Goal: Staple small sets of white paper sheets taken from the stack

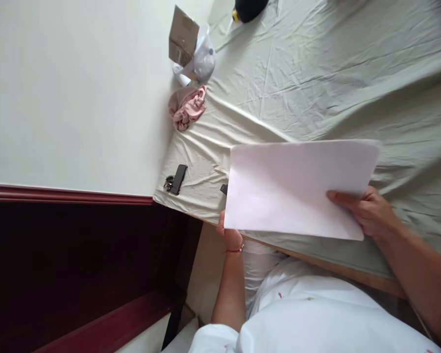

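Observation:
A blank white sheet of paper (290, 186) is held over the near edge of the cloth-covered table. Whether it is one sheet or a thin stack, I cannot tell. My right hand (371, 211) grips its right end, thumb lying on top and fingers underneath. At the near left corner, my left hand (231, 238) holds the paper from below and beside its edge; most of its fingers are hidden. A small black object (224, 189) peeks out from behind the paper's left edge, its kind unclear.
A wrinkled pale green cloth (297, 88) covers the table. Along the wall side lie a black case-like object (179, 179), a pink cloth (187, 105), a clear plastic bag (205, 61) and a piece of cardboard (183, 37). A black item (250, 10) sits at the far edge.

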The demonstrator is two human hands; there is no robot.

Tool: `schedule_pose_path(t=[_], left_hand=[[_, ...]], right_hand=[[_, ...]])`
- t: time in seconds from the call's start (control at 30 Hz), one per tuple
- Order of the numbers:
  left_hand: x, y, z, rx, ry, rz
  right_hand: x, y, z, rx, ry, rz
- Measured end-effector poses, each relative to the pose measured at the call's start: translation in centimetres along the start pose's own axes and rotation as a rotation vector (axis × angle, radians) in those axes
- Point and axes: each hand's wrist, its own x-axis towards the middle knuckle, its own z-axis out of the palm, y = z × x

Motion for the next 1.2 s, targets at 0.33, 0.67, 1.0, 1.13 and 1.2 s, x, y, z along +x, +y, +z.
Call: schedule_pose_path(t=[0.33, 0.67, 1.0, 1.13, 1.2], left_hand=[[0.1, 1.2, 0.1, -0.192, -0.206, -0.288], [0.3, 0.5, -0.4, -0.12, -0.204, -0.21], [0.4, -0.3, -1.0, -0.139, -0.201, -0.154], [0.3, -0.2, -1.2, -0.222, -0.335, -0.158], [0.3, -0.1, -1.3, -0.172, -0.384, -0.134]], right_hand=[[-0.2, 0.7, -0.3, -0.342, -0.215, -0.003], [0.4, 1.5, -0.2, -0.334, -0.042, -0.211], [0.6, 1.7, 0.0, -0.341, 0.129, -0.376], [0.8, 1.6, 0.3, -0.262, 0.173, -0.45], [0.9, 1.6, 0.3, -0.22, 0.174, -0.472]])
